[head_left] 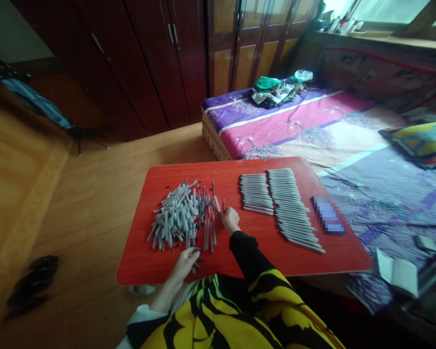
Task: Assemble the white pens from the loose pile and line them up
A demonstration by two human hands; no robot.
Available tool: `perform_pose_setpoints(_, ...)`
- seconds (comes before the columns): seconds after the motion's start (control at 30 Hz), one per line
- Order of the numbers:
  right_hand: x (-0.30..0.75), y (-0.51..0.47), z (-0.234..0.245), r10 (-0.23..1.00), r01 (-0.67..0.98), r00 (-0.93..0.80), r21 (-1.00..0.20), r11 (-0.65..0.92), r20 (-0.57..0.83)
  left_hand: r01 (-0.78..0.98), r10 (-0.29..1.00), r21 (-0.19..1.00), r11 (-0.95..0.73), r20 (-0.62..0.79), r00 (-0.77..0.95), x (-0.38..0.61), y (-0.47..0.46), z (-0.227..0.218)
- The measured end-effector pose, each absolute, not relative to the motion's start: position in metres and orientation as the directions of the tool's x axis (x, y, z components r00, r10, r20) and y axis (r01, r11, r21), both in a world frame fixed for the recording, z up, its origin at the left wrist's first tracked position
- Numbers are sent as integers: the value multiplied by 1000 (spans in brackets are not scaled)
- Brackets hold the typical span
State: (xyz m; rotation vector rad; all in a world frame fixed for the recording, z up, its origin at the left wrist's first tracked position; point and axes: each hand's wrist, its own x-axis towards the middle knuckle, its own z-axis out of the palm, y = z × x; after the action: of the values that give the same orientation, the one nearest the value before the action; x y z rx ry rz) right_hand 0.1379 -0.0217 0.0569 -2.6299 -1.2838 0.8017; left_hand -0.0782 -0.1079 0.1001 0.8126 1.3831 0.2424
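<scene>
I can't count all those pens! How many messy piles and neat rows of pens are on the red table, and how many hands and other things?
Messy pile of pens: 1
Neat rows of pens: 2
Left hand: 1
Right hand: 1
Blurred flat object: 1
Total: 6

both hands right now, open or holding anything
left hand: half closed beside the pens, cannot tell if holding one
right hand: half closed, cannot tell if holding one
</scene>
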Motion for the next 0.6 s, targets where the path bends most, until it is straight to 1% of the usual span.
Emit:
perform_pose_setpoints(0.1,132,-21,57,752,689,501,-330,-646,-427,299,640,687,663,-726,251,-78,-104,97)
perform_pose_setpoints(0.27,122,-29,60,738,680,502,-321,-659,-451,311,650,710,632,-704,287,-76,-97,93)
perform_pose_setpoints(0.6,108,-46,65,790,729,478,-328,-601,-385,323,649,745,584,-667,365,-69,-92,88)
